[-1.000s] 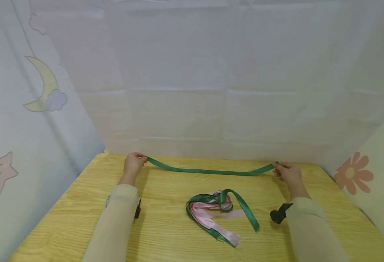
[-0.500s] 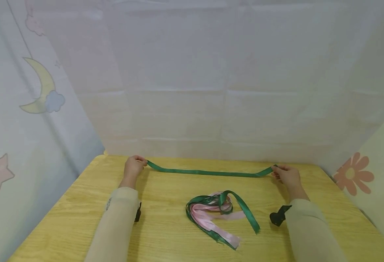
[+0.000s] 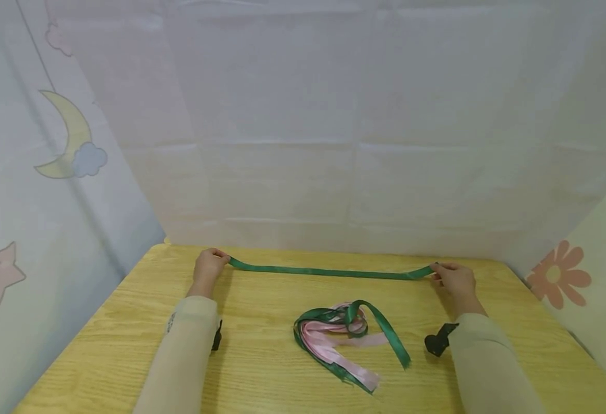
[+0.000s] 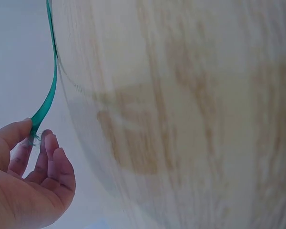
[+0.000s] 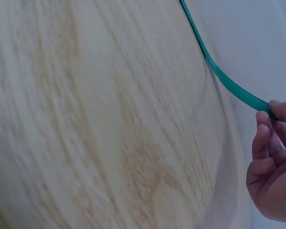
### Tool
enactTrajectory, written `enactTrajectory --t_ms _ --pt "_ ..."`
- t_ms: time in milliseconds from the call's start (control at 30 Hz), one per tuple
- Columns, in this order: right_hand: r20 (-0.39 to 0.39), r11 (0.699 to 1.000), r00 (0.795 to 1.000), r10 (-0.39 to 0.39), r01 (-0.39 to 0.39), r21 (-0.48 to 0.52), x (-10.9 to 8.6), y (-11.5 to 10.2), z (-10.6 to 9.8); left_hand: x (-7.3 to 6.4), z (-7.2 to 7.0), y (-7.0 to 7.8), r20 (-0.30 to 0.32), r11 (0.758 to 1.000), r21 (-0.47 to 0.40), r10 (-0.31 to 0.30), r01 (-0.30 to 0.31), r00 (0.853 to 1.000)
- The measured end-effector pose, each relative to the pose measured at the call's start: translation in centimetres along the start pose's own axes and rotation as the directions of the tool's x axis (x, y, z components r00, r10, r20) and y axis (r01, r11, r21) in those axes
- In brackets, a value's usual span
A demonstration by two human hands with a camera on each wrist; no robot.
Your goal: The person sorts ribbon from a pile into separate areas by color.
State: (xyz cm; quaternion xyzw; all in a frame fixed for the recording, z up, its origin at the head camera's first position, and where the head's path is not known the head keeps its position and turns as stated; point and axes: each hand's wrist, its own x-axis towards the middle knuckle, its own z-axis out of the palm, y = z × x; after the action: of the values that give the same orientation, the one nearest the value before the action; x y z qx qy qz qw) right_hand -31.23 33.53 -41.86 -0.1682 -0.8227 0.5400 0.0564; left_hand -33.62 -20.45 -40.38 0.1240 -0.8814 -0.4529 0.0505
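A green satin ribbon stretches left to right near the back of the wooden table, its middle low along the tabletop and both ends raised. My left hand pinches one end between thumb and finger; in the left wrist view that end of the ribbon has frayed threads sticking out below the thumb. At the other end my right hand pinches the ribbon, the remaining fingers loosely curled, as the right wrist view shows on the ribbon. Nearer me lies a loose bundle of pink and green ribbons.
The wooden table ends at a pale hanging sheet along its back edge. Printed cloth with a moon and star hangs at the left, and a flower-printed panel at the right. Black wrist mounts stick out by the sleeves.
Both hands have come slightly down and toward me with the ribbon, and more of its middle now runs flat and straight. The bundle of ribbons has stayed in place.
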Motion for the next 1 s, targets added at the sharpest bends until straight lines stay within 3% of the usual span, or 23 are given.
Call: enactTrajectory --t_ms 433,767,1000 --pt "-0.010 0.999 1.000 0.018 -0.019 -0.042 0.1 0.2 -0.3 0.0 0.1 0.0 0.012 0.999 0.029 -0.029 0.029 0.999" --pt "0.030 1.000 0.999 0.017 -0.017 0.003 0.2 0.4 -0.4 -0.4 0.0 0.1 0.004 0.999 0.029 -0.028 0.028 1.000" --pt "0.073 0.995 0.997 0.011 -0.018 0.099 0.3 0.5 -0.2 -1.0 -0.4 0.5 -0.006 0.998 0.052 -0.026 0.026 1.000"
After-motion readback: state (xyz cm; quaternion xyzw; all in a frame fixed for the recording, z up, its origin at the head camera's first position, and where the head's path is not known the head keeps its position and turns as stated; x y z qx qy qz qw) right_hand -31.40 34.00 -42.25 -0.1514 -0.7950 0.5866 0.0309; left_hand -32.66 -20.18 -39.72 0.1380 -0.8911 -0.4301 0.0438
